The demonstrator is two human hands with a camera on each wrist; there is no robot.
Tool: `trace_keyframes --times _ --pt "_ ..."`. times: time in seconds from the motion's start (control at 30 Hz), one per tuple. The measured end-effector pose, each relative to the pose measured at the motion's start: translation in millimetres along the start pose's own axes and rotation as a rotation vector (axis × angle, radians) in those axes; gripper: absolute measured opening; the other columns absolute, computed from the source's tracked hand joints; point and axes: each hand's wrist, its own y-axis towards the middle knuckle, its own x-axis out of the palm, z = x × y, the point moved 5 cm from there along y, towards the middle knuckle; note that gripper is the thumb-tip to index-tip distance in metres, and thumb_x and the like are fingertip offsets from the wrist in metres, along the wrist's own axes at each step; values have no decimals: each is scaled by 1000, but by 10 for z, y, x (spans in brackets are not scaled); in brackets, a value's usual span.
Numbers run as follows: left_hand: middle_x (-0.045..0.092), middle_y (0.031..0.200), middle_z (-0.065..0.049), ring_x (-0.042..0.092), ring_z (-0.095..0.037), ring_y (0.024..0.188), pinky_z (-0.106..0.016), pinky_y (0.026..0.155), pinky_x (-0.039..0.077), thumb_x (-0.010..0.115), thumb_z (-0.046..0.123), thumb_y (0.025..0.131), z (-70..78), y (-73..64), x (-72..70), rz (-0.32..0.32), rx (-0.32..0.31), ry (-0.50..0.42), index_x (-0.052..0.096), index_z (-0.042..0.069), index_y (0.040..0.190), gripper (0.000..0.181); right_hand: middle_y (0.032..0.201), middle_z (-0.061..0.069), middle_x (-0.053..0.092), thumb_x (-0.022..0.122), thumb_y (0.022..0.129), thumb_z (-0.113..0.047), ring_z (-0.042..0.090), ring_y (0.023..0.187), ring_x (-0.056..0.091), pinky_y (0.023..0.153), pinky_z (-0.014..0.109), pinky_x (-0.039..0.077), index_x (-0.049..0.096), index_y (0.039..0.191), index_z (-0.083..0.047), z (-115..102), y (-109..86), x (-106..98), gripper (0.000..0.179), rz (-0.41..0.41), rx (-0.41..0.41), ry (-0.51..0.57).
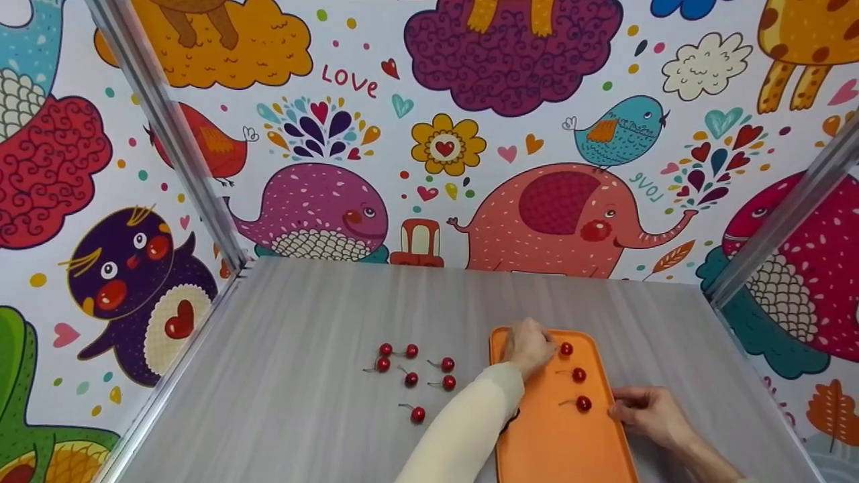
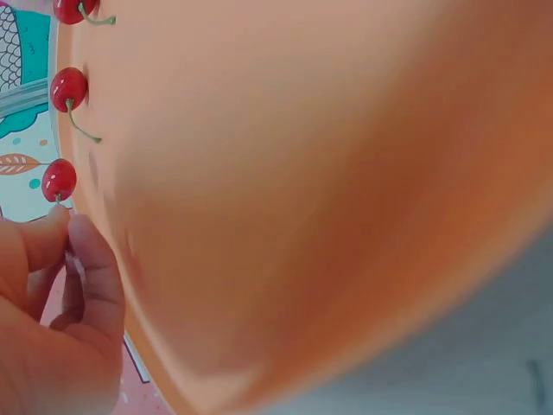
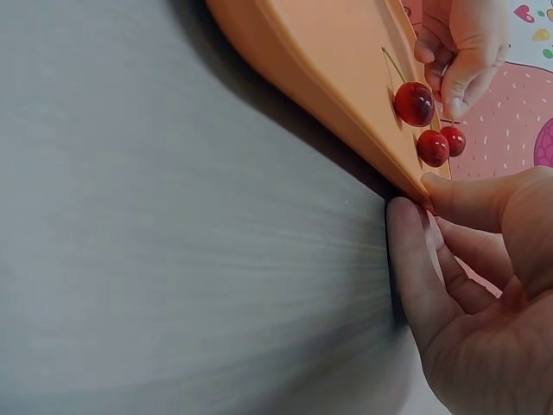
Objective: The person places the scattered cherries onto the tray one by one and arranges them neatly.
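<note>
An orange rectangular tray (image 1: 537, 443) lies on the table with red cherries along its right side. Over its far end, my left hand (image 1: 530, 345) pinches the stem of the farthest cherry (image 2: 59, 180) between thumb and forefinger. Two more cherries, a middle one (image 1: 578, 375) and a nearer one (image 1: 583, 404), rest on the tray with stems pointing left. My right hand (image 1: 654, 412) grips the tray's right rim, its thumb (image 3: 462, 201) on top and the forefinger against the outer side. The left sleeve hides part of the tray's left edge.
Several loose cherries with stems, one of them close to the sleeve (image 1: 417, 414), are scattered on the grey table (image 1: 302, 402) left of the tray. Printed cartoon panels (image 1: 429, 147) stand behind the table and at its sides, with metal posts (image 1: 181, 134) at the corners.
</note>
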Motion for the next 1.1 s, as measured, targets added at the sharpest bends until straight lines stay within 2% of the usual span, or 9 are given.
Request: trace_keyframes --times 0.17,0.27,0.37,0.5,0.73,0.87,1.1 --pt "80 83 7 64 -6 72 -28 71 60 89 19 97 49 -2 57 -39 -25 18 87 18 79 18 104 8 86 75 105 -3 12 92 80 82 37 70 71 138 13 -16 2 -9 38 -7 -6 -12" --pt "81 85 7 67 -8 73 -27 70 61 89 19 97 46 2 103 -51 -24 44 89 18 82 15 105 9 87 76 104 -4 11 92 80 81 36 70 71 138 14 -26 -4 -6 39 -13 -18 -14" --pt "82 83 8 67 -7 72 -27 69 60 87 19 98 35 15 149 -58 7 113 88 19 78 20 103 8 86 75 104 -3 11 92 80 81 37 70 70 138 16 -30 -9 5 39 -17 -35 -7" --pt "81 80 9 67 -7 72 -27 70 60 87 20 98 29 22 178 -61 23 154 86 20 74 24 102 8 86 76 103 -1 13 92 80 81 39 71 71 136 16 -27 -18 10 38 2 -27 -4" --pt "85 90 10 77 -10 86 -29 77 64 89 24 98 34 31 181 -47 10 154 91 22 86 11 105 11 86 77 104 -2 13 93 80 82 38 70 71 137 15 -26 -18 -11 38 -4 -18 6" --pt "85 92 11 77 -10 88 -29 80 65 89 25 98 42 9 187 -45 19 167 91 24 89 10 108 11 86 77 104 -4 13 94 79 83 38 70 71 138 13 -11 -15 -12 39 -10 -12 0" --pt "82 85 11 69 -7 77 -28 75 59 85 23 101 88 -62 149 -19 56 176 89 22 84 17 109 11 85 77 104 -4 14 94 78 83 39 70 72 138 13 -7 -16 -11 39 -4 -9 -28"
